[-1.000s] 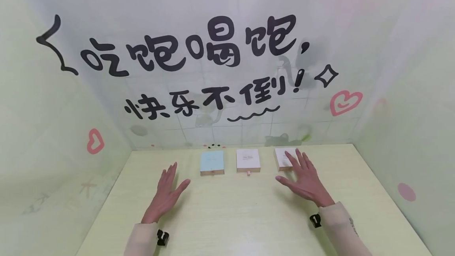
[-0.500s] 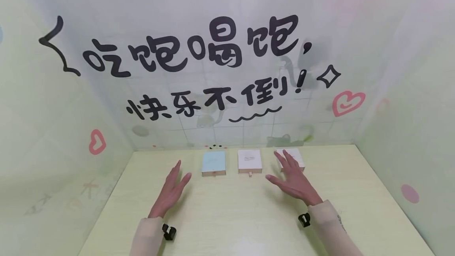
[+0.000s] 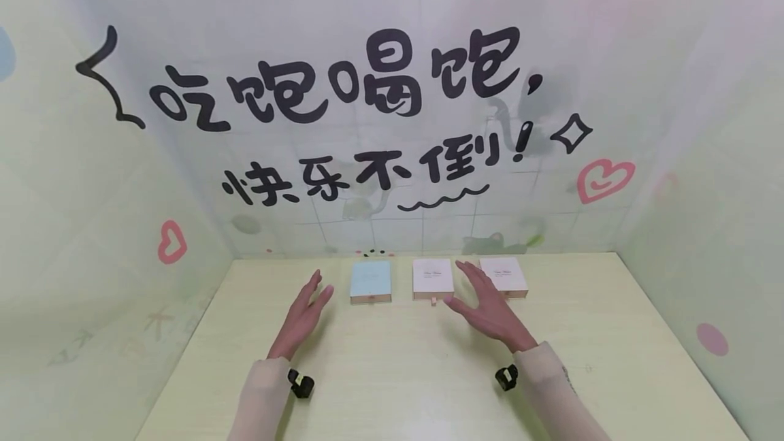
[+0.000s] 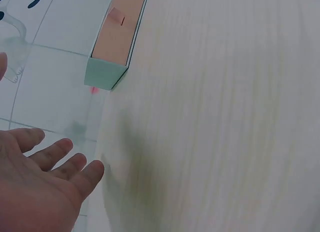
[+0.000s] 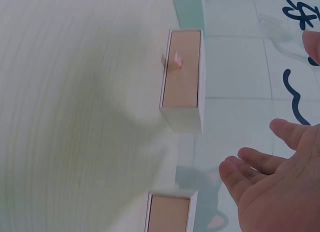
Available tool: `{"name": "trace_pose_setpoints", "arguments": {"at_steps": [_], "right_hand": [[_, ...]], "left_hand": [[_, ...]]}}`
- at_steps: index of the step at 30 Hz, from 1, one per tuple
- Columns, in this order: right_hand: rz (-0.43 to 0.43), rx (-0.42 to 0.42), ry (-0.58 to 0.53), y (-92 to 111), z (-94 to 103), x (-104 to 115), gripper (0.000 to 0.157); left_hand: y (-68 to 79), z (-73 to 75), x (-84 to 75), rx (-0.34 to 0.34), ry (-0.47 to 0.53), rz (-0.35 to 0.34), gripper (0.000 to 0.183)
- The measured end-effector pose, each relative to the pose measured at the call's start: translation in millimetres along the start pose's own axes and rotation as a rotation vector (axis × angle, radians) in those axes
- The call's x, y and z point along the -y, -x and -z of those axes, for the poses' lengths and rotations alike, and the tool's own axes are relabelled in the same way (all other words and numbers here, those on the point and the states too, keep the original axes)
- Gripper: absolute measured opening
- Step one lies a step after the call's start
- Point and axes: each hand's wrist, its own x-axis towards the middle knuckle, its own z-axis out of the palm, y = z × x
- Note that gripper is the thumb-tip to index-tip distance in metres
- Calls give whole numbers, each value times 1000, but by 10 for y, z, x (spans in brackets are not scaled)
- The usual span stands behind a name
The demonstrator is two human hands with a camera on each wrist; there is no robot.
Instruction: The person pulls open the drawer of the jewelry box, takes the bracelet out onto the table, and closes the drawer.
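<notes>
Three small flat boxes lie in a row near the table's back edge: a light blue box [image 3: 371,279], a white box [image 3: 433,278] in the middle, and another white box [image 3: 510,276] on the right. In the wrist views their fronts are brown drawer faces, and a small pink tab [image 5: 178,61] sticks out of the middle one. My left hand [image 3: 303,312] hovers left of the blue box, fingers extended, holding nothing. Between the two white boxes, my right hand [image 3: 490,308] hovers with thumb and fingers spread, covering part of the right box. It holds nothing.
The pale wooden table [image 3: 392,373] is closed in by printed fabric walls [image 3: 404,223] at the back and both sides. Black lettering and pink hearts mark the cloth. A small black camera sits on each wrist.
My right hand has moved left, from over the right white box towards the middle one. My left hand has shifted slightly forward and right. The boxes rest in the same places.
</notes>
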Motion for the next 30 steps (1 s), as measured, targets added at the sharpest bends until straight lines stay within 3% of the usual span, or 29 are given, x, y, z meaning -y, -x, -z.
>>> {"name": "trace_pose_setpoints", "arguments": {"at_steps": [16, 30], "right_hand": [[-13, 14, -235, -153, -368, 292, 77], [-11, 21, -345, -259, -732, 480, 67]], "left_hand": [[-347, -112, -57, 17, 148, 22, 86], [-626, -224, -129, -3, 177, 12, 60]]}}
